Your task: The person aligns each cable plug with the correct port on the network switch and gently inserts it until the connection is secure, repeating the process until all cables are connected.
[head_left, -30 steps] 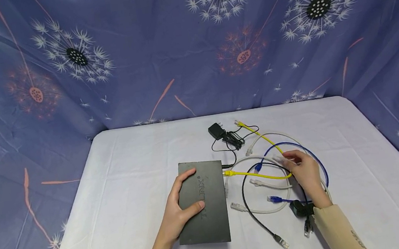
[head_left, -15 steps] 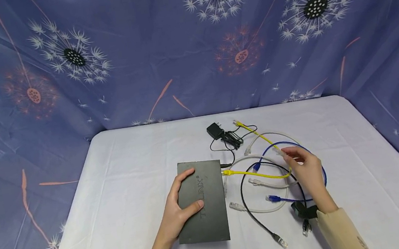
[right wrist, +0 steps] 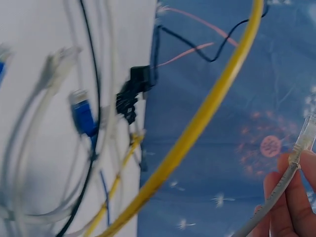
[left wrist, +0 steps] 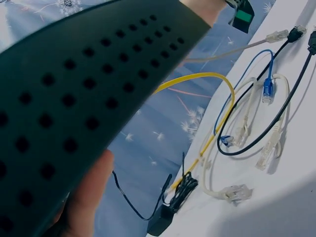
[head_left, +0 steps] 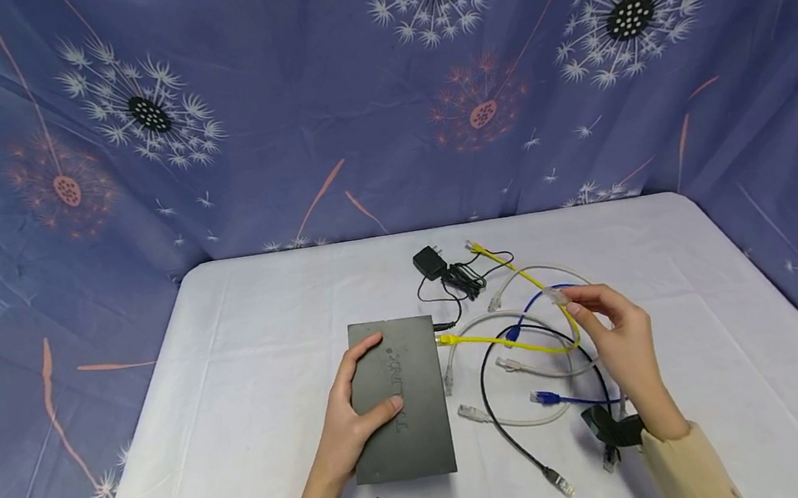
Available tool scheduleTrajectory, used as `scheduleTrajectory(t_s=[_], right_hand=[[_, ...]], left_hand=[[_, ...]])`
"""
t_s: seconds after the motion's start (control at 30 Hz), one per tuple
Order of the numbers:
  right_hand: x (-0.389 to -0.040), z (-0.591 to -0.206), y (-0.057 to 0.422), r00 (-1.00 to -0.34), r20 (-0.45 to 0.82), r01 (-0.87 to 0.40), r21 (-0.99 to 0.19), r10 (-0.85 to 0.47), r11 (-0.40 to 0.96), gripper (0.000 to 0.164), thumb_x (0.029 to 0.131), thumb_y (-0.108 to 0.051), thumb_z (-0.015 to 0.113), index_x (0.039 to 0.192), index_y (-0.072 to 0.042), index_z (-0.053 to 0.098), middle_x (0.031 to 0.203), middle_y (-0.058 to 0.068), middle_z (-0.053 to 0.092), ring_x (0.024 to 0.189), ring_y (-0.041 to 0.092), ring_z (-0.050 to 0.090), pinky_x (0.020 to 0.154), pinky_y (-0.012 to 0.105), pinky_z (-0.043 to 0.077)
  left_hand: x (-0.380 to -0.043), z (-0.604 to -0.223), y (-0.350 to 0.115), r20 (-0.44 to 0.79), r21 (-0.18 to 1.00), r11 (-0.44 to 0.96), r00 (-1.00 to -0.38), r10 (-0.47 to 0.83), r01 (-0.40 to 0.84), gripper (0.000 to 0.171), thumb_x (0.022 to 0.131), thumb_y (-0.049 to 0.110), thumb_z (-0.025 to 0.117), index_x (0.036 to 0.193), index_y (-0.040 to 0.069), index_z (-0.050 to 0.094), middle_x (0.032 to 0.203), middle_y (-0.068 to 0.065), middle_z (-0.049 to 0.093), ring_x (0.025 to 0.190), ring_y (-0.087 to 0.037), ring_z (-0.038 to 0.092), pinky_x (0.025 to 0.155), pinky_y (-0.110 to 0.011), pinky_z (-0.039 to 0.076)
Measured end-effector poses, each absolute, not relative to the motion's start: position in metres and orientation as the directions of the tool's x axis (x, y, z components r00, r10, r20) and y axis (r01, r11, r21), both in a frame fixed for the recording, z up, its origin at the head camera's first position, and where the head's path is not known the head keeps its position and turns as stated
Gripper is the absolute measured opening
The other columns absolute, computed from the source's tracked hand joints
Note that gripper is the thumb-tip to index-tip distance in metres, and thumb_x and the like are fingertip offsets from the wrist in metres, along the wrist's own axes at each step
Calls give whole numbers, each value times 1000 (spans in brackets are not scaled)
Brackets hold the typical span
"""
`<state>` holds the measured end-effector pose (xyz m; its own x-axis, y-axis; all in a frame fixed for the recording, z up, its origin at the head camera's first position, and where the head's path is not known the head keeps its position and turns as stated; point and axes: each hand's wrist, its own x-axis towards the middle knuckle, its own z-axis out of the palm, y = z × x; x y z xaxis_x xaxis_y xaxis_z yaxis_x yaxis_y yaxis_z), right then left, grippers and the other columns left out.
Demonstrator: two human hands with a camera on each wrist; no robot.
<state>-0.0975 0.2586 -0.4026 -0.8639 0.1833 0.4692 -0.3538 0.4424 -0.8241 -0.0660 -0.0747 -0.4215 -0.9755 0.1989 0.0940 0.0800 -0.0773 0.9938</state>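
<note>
My left hand (head_left: 350, 428) grips a dark grey network switch (head_left: 422, 423) from its left side, thumb and fingers spread over the top. The left wrist view shows its perforated side (left wrist: 89, 94) up close. A yellow network cable (head_left: 510, 342) runs into the switch's right side, below a black power lead (head_left: 444, 326). Right of the switch, my right hand (head_left: 621, 342) pinches the clear plug (right wrist: 307, 136) of a grey network cable (right wrist: 276, 192) between thumb and fingers. That plug is held in the air, apart from the switch, its tip pointing left in the head view.
Blue (head_left: 546, 398), white (head_left: 475, 414) and black (head_left: 558, 480) network cable ends lie tangled on the white table (head_left: 265, 325) right of the switch. A black power adapter (head_left: 430, 262) with a bundled cord lies at the back. Patterned blue cloth (head_left: 320, 108) hangs behind.
My right hand has moved slightly up and to the right with the grey cable's plug. The switch has shifted a little to the left in my left hand, the yellow cable moving with it.
</note>
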Motion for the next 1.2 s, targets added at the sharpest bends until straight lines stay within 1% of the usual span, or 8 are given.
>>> scheduleTrajectory(t_s=[0.13,0.3,0.4,0.53,0.73,0.9,1.0,1.2], right_hand=[[-93,-392,255,-851,503,-418,-822,150,386,18,86,16,60,102,11,66,95,-2,68,92,6,60,85,19,41],[-88,-383,252,-847,529,-499,-826,54,261,19,87,18,55,105,16,61,101,-1,68,96,9,61,85,19,43],[-85,-378,249,-855,518,-507,-839,5,198,19,89,17,52,107,17,60,104,0,67,94,10,61,82,19,44],[-80,-371,244,-867,497,-494,-853,-22,169,19,91,14,52,107,16,60,105,0,66,94,12,60,80,19,44],[-75,-366,234,-863,504,-505,-851,-49,141,19,89,15,54,106,13,63,105,9,64,97,14,59,80,20,45],[-76,-367,228,-809,582,-587,-806,-82,69,25,85,22,53,106,13,64,103,15,64,94,16,59,78,20,45],[-74,-366,223,-802,590,-597,-798,-98,87,25,84,23,54,105,13,63,102,12,64,93,16,59,80,21,45],[-72,-368,213,-799,578,-600,-786,-168,149,24,86,20,53,104,8,64,97,10,64,89,15,59,78,21,45]], left_hand=[[-67,-420,-76,112,992,-76,-978,176,100,74,79,7,72,142,30,43,145,0,37,120,-29,41,94,-50,30],[-68,-416,-78,131,990,-80,-979,159,119,74,79,6,72,142,29,43,145,1,36,121,-28,40,95,-50,28],[-69,-415,-78,135,989,-85,-978,159,122,74,79,5,71,143,29,42,145,1,35,121,-28,40,95,-50,28],[-68,-413,-78,140,988,-92,-977,159,127,74,79,5,71,143,29,42,146,1,35,121,-28,39,96,-50,27],[-68,-411,-76,161,985,-91,-974,157,148,74,79,5,71,143,28,42,146,1,35,123,-27,38,96,-51,25],[-67,-408,-74,172,983,-97,-972,162,158,74,79,4,71,143,28,42,145,0,36,120,-29,40,95,-51,28],[-66,-408,-73,174,982,-105,-970,168,158,73,79,4,70,143,28,42,145,0,37,120,-29,41,95,-50,29],[-65,-405,-71,169,982,-116,-970,175,151,73,80,4,70,143,29,42,145,-1,36,120,-30,41,95,-50,29]])
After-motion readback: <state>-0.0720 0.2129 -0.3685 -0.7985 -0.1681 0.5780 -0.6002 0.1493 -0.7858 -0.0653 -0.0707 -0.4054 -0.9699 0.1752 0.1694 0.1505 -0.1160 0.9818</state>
